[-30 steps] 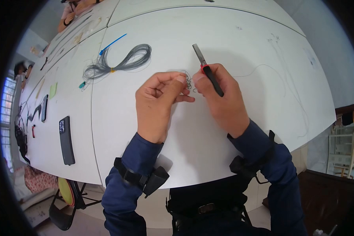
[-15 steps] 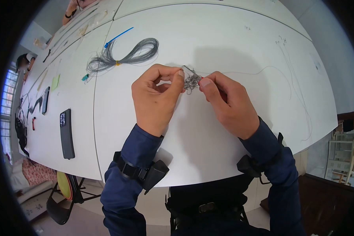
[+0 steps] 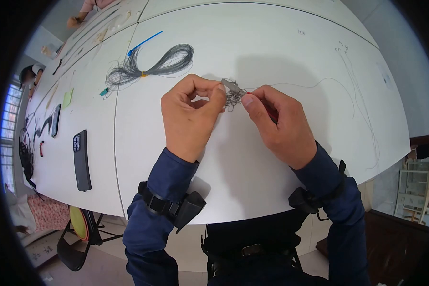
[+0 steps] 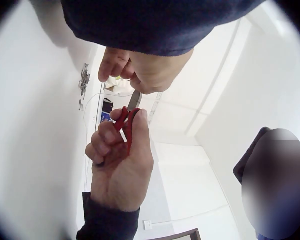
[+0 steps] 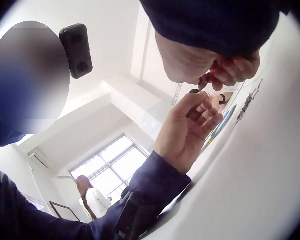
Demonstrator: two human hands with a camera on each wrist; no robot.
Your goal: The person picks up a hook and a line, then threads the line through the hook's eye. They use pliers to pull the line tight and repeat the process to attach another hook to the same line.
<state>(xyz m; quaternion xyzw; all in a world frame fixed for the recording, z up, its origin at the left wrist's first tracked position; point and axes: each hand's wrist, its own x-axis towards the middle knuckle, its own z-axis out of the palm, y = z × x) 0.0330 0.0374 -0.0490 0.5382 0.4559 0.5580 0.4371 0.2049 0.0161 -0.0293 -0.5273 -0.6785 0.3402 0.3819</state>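
Observation:
My right hand [image 3: 283,124] grips small pliers [image 3: 232,86] with red and black handles, their grey metal nose pointing left. In the left wrist view the red handles [image 4: 130,131] stand spread apart in the palm. The thumb and forefinger of my left hand [image 3: 189,112] pinch right at the tip of the nose; what they hold is too small to make out. On the table below and between the hands lies a pile of small dark fish hooks [image 3: 231,101], partly hidden by the pliers. A thin line [image 3: 298,86] runs rightward from behind the right fingers.
Left of centre lies a coil of grey line [image 3: 169,61] bound with yellow, near a blue cable tie [image 3: 150,41]. A dark phone [image 3: 81,162] rests further left. Lines with small hooks [image 3: 342,48] lie at the far right. Other people sit at the far left.
The pliers, earlier raised with the nose pointing up and away, have swung round to point left at the left fingertips. The right hand has moved right and turned; over the last half second little differs.

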